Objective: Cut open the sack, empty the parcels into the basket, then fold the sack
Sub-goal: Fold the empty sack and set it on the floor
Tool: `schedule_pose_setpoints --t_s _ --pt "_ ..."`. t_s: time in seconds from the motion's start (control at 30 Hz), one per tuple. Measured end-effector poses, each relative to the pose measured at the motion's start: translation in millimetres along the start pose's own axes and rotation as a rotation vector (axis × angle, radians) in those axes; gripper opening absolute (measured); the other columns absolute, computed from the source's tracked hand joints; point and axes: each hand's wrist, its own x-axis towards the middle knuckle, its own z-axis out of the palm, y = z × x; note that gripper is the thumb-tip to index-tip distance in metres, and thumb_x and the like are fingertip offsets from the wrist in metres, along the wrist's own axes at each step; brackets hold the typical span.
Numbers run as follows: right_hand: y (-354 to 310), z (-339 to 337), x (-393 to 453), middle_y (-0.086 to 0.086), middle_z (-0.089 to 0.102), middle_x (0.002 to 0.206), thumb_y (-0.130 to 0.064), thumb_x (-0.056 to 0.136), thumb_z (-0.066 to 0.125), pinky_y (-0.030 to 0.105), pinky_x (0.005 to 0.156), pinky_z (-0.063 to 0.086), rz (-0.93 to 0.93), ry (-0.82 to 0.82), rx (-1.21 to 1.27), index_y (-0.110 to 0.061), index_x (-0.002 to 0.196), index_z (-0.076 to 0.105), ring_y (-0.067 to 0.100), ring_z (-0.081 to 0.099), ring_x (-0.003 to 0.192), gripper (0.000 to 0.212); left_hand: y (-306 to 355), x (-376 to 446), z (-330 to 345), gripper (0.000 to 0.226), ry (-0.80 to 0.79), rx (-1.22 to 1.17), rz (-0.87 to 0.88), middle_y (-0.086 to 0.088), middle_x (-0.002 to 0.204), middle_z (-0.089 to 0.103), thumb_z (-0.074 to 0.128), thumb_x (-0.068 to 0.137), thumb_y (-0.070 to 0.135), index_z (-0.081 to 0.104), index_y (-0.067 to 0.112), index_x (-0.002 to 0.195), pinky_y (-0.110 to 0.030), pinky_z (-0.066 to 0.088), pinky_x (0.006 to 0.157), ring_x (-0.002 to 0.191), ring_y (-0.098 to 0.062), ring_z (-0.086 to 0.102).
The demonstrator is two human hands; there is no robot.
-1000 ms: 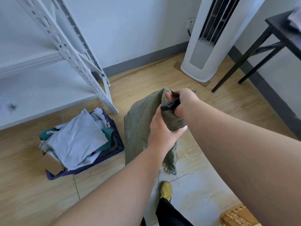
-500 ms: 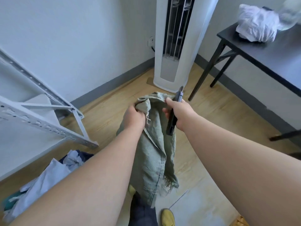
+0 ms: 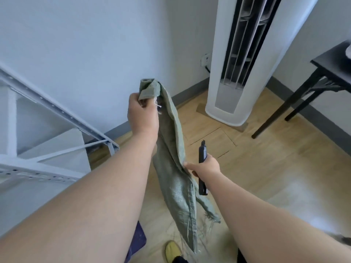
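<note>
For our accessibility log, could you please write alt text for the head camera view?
A person holds a limp green sack up by its top corner in the left hand, while the right hand pinches its edge lower down and grips a black cutter. Behind stand a white tower fan and wooden floor.

No readable text, label or number anywhere.

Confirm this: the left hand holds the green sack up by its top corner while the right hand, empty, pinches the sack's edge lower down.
Not quite: the right hand is not empty. The head view shows it gripping a black cutter while pinching the green sack; the left hand holds the top corner.
</note>
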Motion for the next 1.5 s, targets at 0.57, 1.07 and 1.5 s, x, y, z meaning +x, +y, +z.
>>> schedule_pose_setpoints --t_s 0.57,1.07,1.5 --pt "-62 -21 106 0.009 0.07 0.093 -0.009 0.089 0.055 0.037 0.072 0.056 0.105 0.038 0.297 -0.014 0.105 0.055 0.028 0.069 0.073 0.016 6 66 38 0.014 0.329 -0.494 -0.338 0.011 0.09 0.06 0.054 0.092 0.031 0.045 0.032 0.082 -0.033 0.053 0.066 0.086 -0.024 0.072" --pt "-75 -134 130 -0.004 0.061 0.093 -0.028 0.092 0.057 0.03 0.077 0.043 -0.417 0.464 0.05 -0.027 0.102 0.055 0.02 0.058 0.088 0.01 -79 58 117 0.029 0.178 -0.227 -0.31 0.005 0.108 0.062 0.044 0.098 0.017 0.053 0.028 0.122 -0.035 0.048 0.091 0.101 -0.019 0.061" --pt "-44 -44 83 0.0 0.057 0.092 -0.026 0.094 0.053 0.03 0.072 0.039 -0.428 0.468 -0.181 -0.017 0.11 0.056 0.024 0.054 0.085 0.019 -125 51 -27 0.027 0.28 0.342 -0.105 -0.014 0.124 0.052 0.04 0.093 0.004 0.054 0.008 0.116 -0.038 0.044 0.089 0.105 -0.03 0.056"
